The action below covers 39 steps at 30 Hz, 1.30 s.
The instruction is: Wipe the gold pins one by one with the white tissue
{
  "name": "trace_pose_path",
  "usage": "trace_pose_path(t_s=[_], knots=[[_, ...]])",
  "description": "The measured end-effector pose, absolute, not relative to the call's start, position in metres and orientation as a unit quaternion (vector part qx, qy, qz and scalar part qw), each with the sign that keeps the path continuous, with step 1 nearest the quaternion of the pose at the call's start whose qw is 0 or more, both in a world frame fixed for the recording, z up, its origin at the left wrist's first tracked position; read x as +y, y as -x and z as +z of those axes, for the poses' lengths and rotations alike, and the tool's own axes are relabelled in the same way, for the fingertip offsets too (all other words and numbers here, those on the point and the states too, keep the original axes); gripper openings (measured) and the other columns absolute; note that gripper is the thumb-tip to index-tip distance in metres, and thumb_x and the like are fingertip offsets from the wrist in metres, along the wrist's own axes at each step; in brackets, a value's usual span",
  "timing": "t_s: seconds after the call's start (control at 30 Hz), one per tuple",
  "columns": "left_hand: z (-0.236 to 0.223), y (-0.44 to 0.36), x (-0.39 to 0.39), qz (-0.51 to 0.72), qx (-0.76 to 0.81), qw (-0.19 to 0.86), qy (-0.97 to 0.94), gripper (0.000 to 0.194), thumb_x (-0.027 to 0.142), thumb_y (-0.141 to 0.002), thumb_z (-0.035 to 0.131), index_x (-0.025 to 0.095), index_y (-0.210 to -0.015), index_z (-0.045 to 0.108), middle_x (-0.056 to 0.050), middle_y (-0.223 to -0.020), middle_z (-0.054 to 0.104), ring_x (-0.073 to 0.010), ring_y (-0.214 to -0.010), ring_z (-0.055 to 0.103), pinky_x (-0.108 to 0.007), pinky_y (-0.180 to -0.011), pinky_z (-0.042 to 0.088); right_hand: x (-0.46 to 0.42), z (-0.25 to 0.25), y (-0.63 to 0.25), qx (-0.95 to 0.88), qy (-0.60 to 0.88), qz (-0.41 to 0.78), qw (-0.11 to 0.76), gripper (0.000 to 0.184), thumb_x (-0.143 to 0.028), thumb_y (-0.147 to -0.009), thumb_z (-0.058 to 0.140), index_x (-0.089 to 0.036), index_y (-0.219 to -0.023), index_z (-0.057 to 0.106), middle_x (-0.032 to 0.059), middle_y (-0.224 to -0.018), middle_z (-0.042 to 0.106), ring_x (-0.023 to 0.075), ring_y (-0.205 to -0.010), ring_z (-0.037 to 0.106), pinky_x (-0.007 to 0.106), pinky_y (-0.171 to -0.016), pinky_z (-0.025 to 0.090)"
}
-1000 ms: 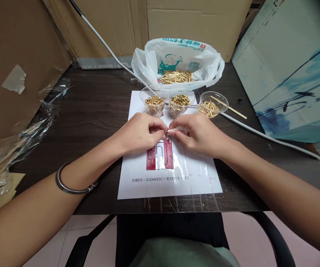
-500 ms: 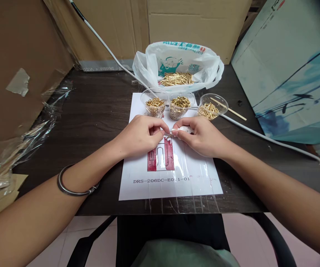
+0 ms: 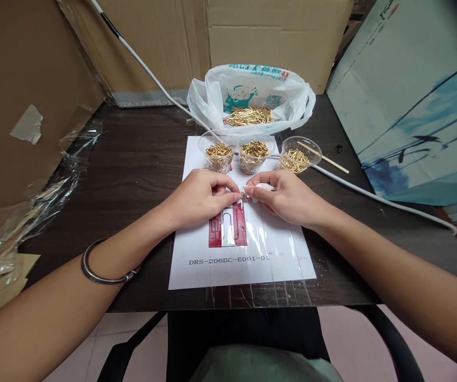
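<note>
My left hand [image 3: 203,200] is closed in a pinch, thumb against forefinger, over the white paper sheet [image 3: 276,260]. What sits between those fingertips is too small to make out, though a gold glint shows there. My right hand [image 3: 290,199] pinches a small white object [image 3: 267,187], partly covered by its fingers. The fingertips of both hands nearly meet. Just below them on the sheet is a red and white printed panel [image 3: 227,228]. Behind the hands stand clear plastic cups of small gold metal pins: a left cup [image 3: 218,159], a middle cup [image 3: 254,158] and a right cup [image 3: 298,159].
A white plastic bag [image 3: 207,109] at the back holds longer gold pins [image 3: 250,115]. A thin wooden stick [image 3: 334,163] lies across the right cup. One white cable [image 3: 375,195] crosses the dark table [image 3: 141,143]. Cardboard [image 3: 276,42] walls the back and left; a painted panel [image 3: 423,116] stands right.
Both hands stay together above the sheet, with the fingertips shifted slightly. The whole view has moved a little. Nothing is visibly let go.
</note>
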<state>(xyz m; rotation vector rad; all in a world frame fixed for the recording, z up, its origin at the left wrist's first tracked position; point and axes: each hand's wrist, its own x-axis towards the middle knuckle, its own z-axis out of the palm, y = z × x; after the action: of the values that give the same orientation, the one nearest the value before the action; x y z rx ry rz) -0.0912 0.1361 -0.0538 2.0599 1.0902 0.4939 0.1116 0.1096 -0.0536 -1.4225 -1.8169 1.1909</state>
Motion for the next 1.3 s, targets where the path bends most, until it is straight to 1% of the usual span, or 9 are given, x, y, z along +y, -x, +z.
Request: trace_pose_path(t_s=[0.1,0.2,0.37,0.5,0.7,0.83,1.1,1.2,1.3], knots=[[-0.054,0.091,0.136,0.212,0.417,0.376,-0.8,0.022,0.034,-0.087,0.059,0.016,-0.084,0.073,0.003,-0.058,0.051,-0.0078,-0.055,0.042,-0.022,-0.051,0.032,0.108,-0.054,-0.111,-0.637,0.529,0.481,0.289,0.026,-0.038,-0.089,0.058,-0.015,-0.078,0.066,-0.0064,-0.05,0.047,0.0073,-0.048,0.036,0.026,-0.055,0.028],[-0.053,0.091,0.137,0.218,0.406,0.365,-0.809,0.027,0.034,-0.091,0.053,0.015,-0.086,0.072,0.0,-0.068,0.061,-0.0092,-0.061,0.049,-0.022,-0.055,0.036,0.106,-0.053,-0.11,-0.611,0.526,0.505,0.309,0.024,-0.036,-0.089,0.058,-0.015,-0.079,0.066,-0.007,-0.049,0.045,0.0064,-0.045,0.034,0.026,-0.051,0.025],[-0.05,0.091,0.135,0.204,0.399,0.367,-0.815,0.024,0.033,-0.088,0.057,0.015,-0.083,0.072,0.001,-0.063,0.06,-0.0088,-0.056,0.049,-0.022,-0.052,0.037,0.104,-0.055,-0.111,-0.576,0.523,0.521,0.352,0.023,-0.037,-0.088,0.061,-0.016,-0.076,0.063,-0.0074,-0.05,0.043,0.0049,-0.046,0.035,0.025,-0.048,0.023],[-0.051,0.093,0.134,0.231,0.389,0.345,-0.822,0.02,0.029,-0.088,0.058,0.016,-0.084,0.073,0.0,-0.068,0.067,-0.0091,-0.058,0.053,-0.021,-0.053,0.039,0.103,-0.057,-0.111,-0.565,0.517,0.529,0.365,0.022,-0.037,-0.088,0.062,-0.017,-0.079,0.066,-0.0072,-0.051,0.043,0.0043,-0.046,0.035,0.024,-0.047,0.022],[-0.053,0.092,0.133,0.319,0.346,0.221,-0.854,0.018,0.024,-0.089,0.06,0.016,-0.087,0.075,-0.001,-0.078,0.072,-0.0093,-0.064,0.06,-0.022,-0.059,0.043,0.101,-0.056,-0.109,-0.551,0.514,0.529,0.389,0.023,-0.038,-0.087,0.065,-0.017,-0.08,0.069,-0.0066,-0.05,0.044,0.0038,-0.044,0.034,0.024,-0.044,0.02],[-0.054,0.091,0.133,0.359,0.312,0.174,-0.862,0.017,0.025,-0.089,0.062,0.018,-0.094,0.076,-0.001,-0.081,0.074,-0.009,-0.064,0.061,-0.021,-0.062,0.047,0.099,-0.057,-0.108,-0.542,0.507,0.534,0.406,0.022,-0.038,-0.085,0.067,-0.017,-0.084,0.07,-0.0057,-0.051,0.047,0.0039,-0.044,0.036,0.023,-0.043,0.022],[-0.051,0.091,0.13,0.341,0.365,0.187,-0.846,0.017,0.031,-0.089,0.064,0.021,-0.093,0.077,-0.001,-0.085,0.077,-0.0107,-0.067,0.066,-0.023,-0.063,0.05,0.097,-0.055,-0.107,-0.5,0.475,0.613,0.386,0.025,-0.044,-0.085,0.066,-0.019,-0.088,0.066,-0.0082,-0.043,0.043,0.0055,-0.039,0.031,0.022,-0.042,0.023],[-0.05,0.091,0.129,0.34,0.372,0.187,-0.843,0.016,0.031,-0.088,0.065,0.021,-0.09,0.077,0.0,-0.085,0.077,-0.0107,-0.067,0.066,-0.023,-0.064,0.05,0.098,-0.053,-0.108,-0.53,0.494,0.557,0.405,0.026,-0.046,-0.086,0.063,-0.02,-0.086,0.065,-0.0067,-0.049,0.047,0.0068,-0.042,0.036,0.024,-0.045,0.028],[-0.049,0.091,0.129,0.342,0.379,0.174,-0.842,0.015,0.031,-0.088,0.065,0.021,-0.089,0.076,0.0,-0.084,0.076,-0.0105,-0.067,0.065,-0.023,-0.066,0.051,0.098,-0.051,-0.116,-0.652,0.524,0.367,0.407,0.019,-0.037,-0.086,0.063,-0.019,-0.086,0.068,0.0007,-0.074,0.065,0.0108,-0.062,0.054,0.027,-0.059,0.039]])
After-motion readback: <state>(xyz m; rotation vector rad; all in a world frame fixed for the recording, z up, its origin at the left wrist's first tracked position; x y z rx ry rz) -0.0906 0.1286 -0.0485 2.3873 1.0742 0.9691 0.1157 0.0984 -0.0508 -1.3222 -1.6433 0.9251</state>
